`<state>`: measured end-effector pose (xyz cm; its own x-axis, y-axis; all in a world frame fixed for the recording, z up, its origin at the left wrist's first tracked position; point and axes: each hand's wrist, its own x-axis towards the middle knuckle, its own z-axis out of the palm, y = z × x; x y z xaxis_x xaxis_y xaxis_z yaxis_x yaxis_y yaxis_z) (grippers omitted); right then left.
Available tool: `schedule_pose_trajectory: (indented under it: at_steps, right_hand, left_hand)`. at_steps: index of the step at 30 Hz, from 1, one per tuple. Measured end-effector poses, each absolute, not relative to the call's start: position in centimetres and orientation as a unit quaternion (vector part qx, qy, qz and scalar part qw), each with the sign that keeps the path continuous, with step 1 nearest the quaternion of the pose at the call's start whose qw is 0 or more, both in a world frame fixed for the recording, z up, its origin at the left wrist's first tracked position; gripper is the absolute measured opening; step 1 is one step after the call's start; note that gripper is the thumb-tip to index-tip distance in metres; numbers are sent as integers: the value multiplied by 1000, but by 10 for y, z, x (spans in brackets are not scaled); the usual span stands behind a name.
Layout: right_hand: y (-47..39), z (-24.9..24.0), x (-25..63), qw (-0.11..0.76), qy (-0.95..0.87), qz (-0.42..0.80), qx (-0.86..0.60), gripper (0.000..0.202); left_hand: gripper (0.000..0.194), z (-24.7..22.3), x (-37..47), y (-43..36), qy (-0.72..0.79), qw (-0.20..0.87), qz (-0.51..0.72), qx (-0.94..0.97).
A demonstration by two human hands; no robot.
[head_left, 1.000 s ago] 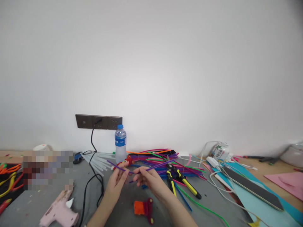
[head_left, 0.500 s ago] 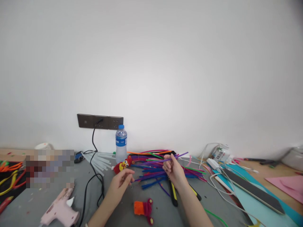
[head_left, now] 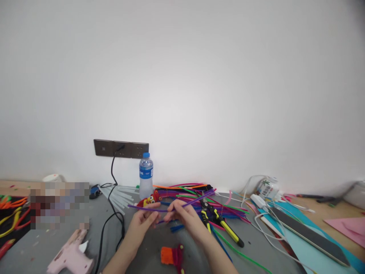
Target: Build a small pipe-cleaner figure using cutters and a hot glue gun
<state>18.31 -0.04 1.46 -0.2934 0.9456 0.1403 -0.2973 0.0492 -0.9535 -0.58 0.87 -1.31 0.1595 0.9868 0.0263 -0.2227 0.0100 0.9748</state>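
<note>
1. Right hand (head_left: pixel 182 217): fingertips pinched together on the purple stem (head_left: pixel 196 199). The stem is raised above the grey tabletop (head_left: pixel 144 260), its right end over the pipe-cleaner pile (head_left: pixel 234 213).
2. Left hand (head_left: pixel 144 220): thumb and index finger narrowly spaced at the stem; grip cannot be told.
3. Tabletop shows between the 2 forearms; an orange-and-magenta piece (head_left: pixel 167 255) lies there, meeting the lower view edge.
4. Lateral limits: black cable (head_left: pixel 101 238), left; pliers (head_left: pixel 228 229), right.

Soft light glows on the wall (head_left: pixel 182 95) mid-frame, the top-right corner darker.
</note>
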Motion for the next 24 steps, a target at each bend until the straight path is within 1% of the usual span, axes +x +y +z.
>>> schedule_pose_trajectory:
  at_steps: [2,5,8,12,15,17,19,24]
  right_hand:
    - [-6,15,174,467,-556,613,-312,41]
    - [-8,14,169,460,-572,599,-320,40]
    - [-3,13,174,507,-540,584,-333,37]
    - [11,13,198,626,-433,552,-340,40]
    - [24,8,228,689,-354,517,-365,43]
    - [32,0,248,708,-317,473,-417,46]
    - [39,-9,264,710,-323,422,-462,44]
    - [46,-22,274,688,-400,327,-510,36]
  left_hand:
    - [49,-14,-7,9,397,599,525,456]
    - [44,-11,-7,9,401,608,541,419]
    - [44,-5,-6,8,407,621,560,368]
    - [50,3,-6,6,406,633,562,345]
    - [55,2,-7,7,399,638,551,361]
    - [57,-2,-7,9,400,640,543,367]
    - [58,-8,-6,10,404,640,538,371]
    - [54,-13,-4,10,417,619,542,386]
